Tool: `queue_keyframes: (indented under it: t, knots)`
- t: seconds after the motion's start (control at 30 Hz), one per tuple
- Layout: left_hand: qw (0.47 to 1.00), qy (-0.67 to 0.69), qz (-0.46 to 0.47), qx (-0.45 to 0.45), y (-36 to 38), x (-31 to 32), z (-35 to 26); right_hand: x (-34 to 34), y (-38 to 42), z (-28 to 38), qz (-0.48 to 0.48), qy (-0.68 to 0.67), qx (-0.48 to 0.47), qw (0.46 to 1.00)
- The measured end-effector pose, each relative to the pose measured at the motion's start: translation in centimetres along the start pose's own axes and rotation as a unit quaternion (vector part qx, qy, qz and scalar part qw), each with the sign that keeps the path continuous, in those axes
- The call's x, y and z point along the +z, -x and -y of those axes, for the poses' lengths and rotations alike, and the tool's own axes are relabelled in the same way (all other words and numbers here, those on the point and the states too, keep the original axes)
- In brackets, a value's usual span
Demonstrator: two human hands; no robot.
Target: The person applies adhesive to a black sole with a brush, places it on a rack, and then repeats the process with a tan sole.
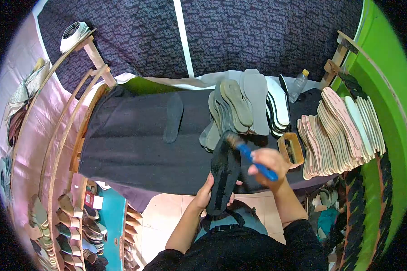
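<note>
My left hand (205,191) grips a long black shoe sole (224,176) from below, its thumb at the left edge and fingertips showing at the right. A blue-handled paintbrush (245,150) is held in my closed right hand (272,163). Its brown bristles lie over the upper part of the sole, and dark streaks run along the sole's face. Just right of that hand stands an open yellowish tub (291,150) with dark residue inside. Behind the held sole are stacked olive-grey soles (235,106) and light grey ones (255,99).
One dark sole (173,118) lies alone on the black-covered table (126,135). White soles (277,101) and a clear bottle (298,86) stand farther back. Rows of pinkish insoles (334,131) fill the right end. Racks of shoe parts (70,221) line the left side.
</note>
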State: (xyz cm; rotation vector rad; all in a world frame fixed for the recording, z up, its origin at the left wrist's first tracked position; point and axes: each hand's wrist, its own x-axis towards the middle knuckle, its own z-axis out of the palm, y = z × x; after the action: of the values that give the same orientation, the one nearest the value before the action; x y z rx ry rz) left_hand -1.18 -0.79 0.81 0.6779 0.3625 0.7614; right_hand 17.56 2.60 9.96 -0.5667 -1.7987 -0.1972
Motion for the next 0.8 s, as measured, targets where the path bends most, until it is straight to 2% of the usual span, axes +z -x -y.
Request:
queue_keyframes:
  t: [0.07,0.13,0.17,0.2,0.27,0.3,0.33,0.4,0.43,0.47,0.5,0.53,0.57,0.6,0.67,0.73,0.77,0.8]
  knots:
    - [1.0,0.005,0.006,-0.006,0.1,-0.6,0.6,0.2,-0.3,-0.1,-0.01,0.034,0.02,0.999]
    - [1.0,0.01,0.015,-0.019,0.2,-0.5,0.4,0.7,0.7,0.6,0.07,-0.066,-0.059,0.994]
    - [0.992,-0.058,-0.107,-0.022,0.4,-0.1,0.3,1.0,1.3,1.0,0.125,-0.106,-0.112,0.98]
    - [0.992,-0.059,-0.107,-0.023,0.4,-0.5,0.3,0.7,0.3,2.1,0.143,-0.116,-0.121,0.975]
    - [0.999,-0.039,0.035,-0.009,0.4,-1.6,0.6,0.6,0.3,0.9,0.078,-0.092,-0.082,0.989]
    - [0.998,-0.048,-0.029,0.0,0.5,-0.2,0.3,0.4,0.2,0.5,0.034,-0.035,-0.04,0.998]
    - [0.998,-0.047,-0.029,0.001,0.5,-0.2,0.4,0.2,-0.2,-0.1,0.023,-0.009,-0.018,1.0]
    - [0.998,-0.045,0.04,-0.004,0.2,-0.3,0.3,0.2,-0.1,0.1,0.047,-0.032,-0.048,0.997]
    - [1.0,0.02,0.015,0.012,0.3,-0.4,0.8,0.5,0.3,0.4,0.089,-0.079,-0.09,0.989]
    - [1.0,0.019,0.015,0.014,0.1,-0.2,1.0,0.8,0.9,0.9,0.132,-0.126,-0.131,0.975]
    - [0.993,0.01,-0.116,0.018,-0.1,0.2,1.1,0.5,0.6,1.9,0.188,-0.156,-0.128,0.961]
    - [0.969,0.002,-0.244,0.02,-0.2,0.5,1.2,0.5,0.6,1.6,0.188,-0.156,-0.126,0.961]
    - [0.999,-0.011,-0.034,0.003,0.4,-0.9,1.0,0.4,0.6,1.0,0.127,-0.116,-0.093,0.981]
    - [0.999,-0.009,-0.034,0.001,0.5,-0.9,1.0,0.3,0.4,0.4,0.065,-0.075,-0.059,0.993]
    - [0.997,-0.027,0.067,-0.006,0.1,-0.9,0.5,0.0,-0.4,-0.3,0.036,-0.022,-0.013,0.999]
    - [0.996,-0.006,0.087,-0.002,-0.2,-0.3,0.5,0.2,0.1,0.3,0.114,-0.115,-0.072,0.984]
    - [0.997,-0.005,-0.081,0.013,-0.3,0.6,0.8,0.4,0.4,0.9,0.154,-0.126,-0.136,0.97]
    - [0.969,-0.003,-0.246,0.026,-0.3,1.1,1.0,0.5,0.2,1.6,0.199,-0.164,-0.133,0.957]
